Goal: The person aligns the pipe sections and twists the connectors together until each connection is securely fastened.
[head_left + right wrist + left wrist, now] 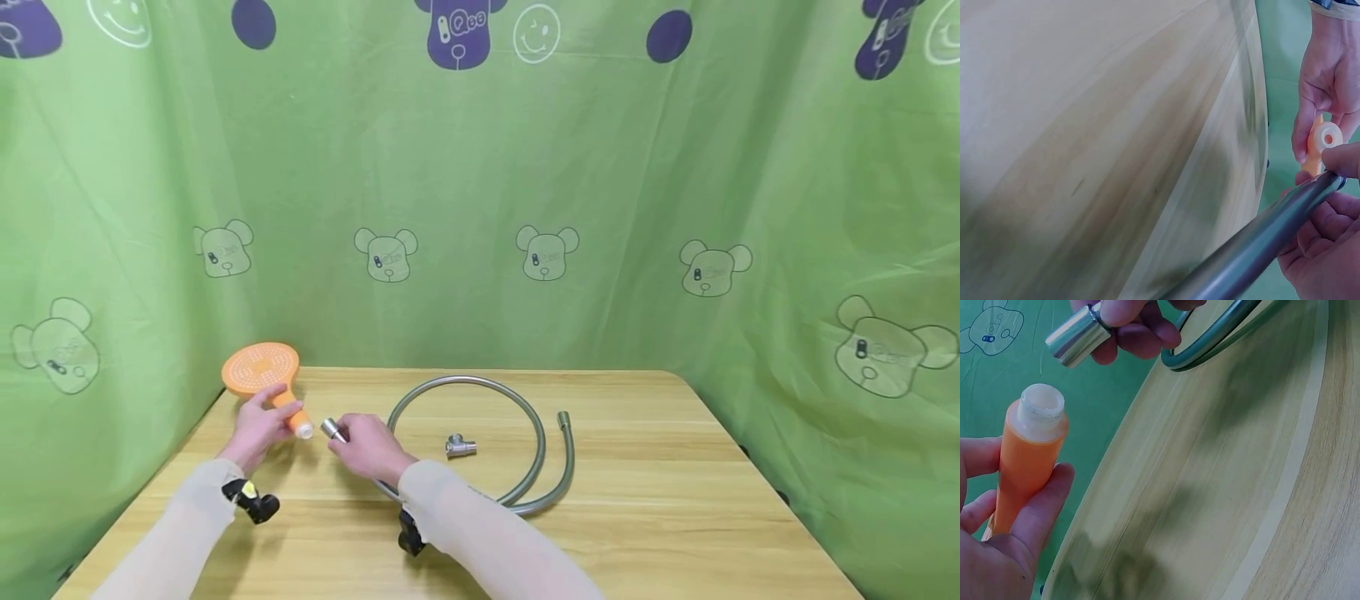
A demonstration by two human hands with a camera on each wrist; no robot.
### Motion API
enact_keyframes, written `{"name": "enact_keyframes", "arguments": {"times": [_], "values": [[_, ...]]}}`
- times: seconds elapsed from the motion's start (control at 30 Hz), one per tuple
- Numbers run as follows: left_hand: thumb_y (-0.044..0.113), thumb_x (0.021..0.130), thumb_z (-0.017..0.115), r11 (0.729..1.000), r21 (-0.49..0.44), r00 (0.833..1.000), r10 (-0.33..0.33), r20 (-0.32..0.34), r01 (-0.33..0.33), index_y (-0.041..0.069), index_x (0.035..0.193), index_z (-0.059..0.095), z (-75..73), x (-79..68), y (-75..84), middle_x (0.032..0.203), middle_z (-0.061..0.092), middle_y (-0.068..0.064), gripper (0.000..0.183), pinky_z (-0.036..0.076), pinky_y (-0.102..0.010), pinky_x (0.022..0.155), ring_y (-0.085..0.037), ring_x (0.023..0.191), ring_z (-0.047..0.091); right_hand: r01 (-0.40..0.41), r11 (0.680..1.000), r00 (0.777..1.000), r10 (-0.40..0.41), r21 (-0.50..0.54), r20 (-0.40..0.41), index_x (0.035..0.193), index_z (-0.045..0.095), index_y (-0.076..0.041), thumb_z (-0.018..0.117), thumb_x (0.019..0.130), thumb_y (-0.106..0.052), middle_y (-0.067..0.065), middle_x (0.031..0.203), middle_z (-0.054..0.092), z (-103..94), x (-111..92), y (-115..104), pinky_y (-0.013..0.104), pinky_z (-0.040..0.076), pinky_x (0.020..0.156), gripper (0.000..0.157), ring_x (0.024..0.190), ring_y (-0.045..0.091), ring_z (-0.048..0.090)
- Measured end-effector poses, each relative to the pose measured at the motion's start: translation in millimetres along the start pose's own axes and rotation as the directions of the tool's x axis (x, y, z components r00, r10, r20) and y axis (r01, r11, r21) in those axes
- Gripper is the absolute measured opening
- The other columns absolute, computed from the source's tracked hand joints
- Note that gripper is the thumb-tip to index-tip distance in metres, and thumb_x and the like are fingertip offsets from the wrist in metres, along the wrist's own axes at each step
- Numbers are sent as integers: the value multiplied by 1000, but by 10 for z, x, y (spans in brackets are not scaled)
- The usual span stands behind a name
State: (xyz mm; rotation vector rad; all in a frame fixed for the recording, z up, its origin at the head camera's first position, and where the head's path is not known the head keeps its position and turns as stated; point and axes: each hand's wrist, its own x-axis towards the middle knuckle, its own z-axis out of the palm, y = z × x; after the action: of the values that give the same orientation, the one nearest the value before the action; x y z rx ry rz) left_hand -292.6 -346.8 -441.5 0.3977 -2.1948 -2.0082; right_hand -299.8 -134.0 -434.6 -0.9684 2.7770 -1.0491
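Note:
An orange shower head (262, 369) is gripped round its handle by my left hand (258, 427), at the left of the table. The handle's white threaded end (1041, 406) faces the other hand. My right hand (369, 447) pinches a grey shower hose (1260, 244) just behind its silver end nut (1077, 339). A short gap separates the nut from the threaded end in the left wrist view. From the right hand the hose loops across the table, its other end fitting (564, 419) lying toward the right.
A small chrome tee fitting (460, 447) lies inside the hose loop. The wooden table (675, 467) meets a green patterned curtain (480, 317) at its back and sides. Both wrists carry black camera mounts (251, 501).

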Motion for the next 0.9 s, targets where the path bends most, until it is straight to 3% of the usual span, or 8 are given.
{"name": "enact_keyframes", "arguments": {"times": [0.27,0.57,0.9], "values": [[9,98,63,1000,-11,1000,12,5,-12,3,159,19,65,-17,8,152,27,-40,75,59,-26,85,-10,87,67,-67,995,998,67,71,-2,100,70,-14,73,90,-23,-9,72,58,1,3,-24,20,45,53,14,60,6,51],[7,99,62,999,-17,1000,31,4,-31,2,159,20,110,-11,8,151,28,-40,73,59,-22,81,-6,82,65,-30,997,999,32,78,-22,100,73,-14,72,93,-30,-10,73,59,-11,-2,-3,19,43,54,17,61,4,50],[3,97,63,997,-21,997,71,-35,-72,1,158,22,162,-18,53,155,23,-39,74,59,-22,82,-7,84,64,-22,998,1000,23,62,-13,85,72,-18,70,94,-31,-10,66,57,12,0,-3,20,40,51,17,57,5,46]]}}
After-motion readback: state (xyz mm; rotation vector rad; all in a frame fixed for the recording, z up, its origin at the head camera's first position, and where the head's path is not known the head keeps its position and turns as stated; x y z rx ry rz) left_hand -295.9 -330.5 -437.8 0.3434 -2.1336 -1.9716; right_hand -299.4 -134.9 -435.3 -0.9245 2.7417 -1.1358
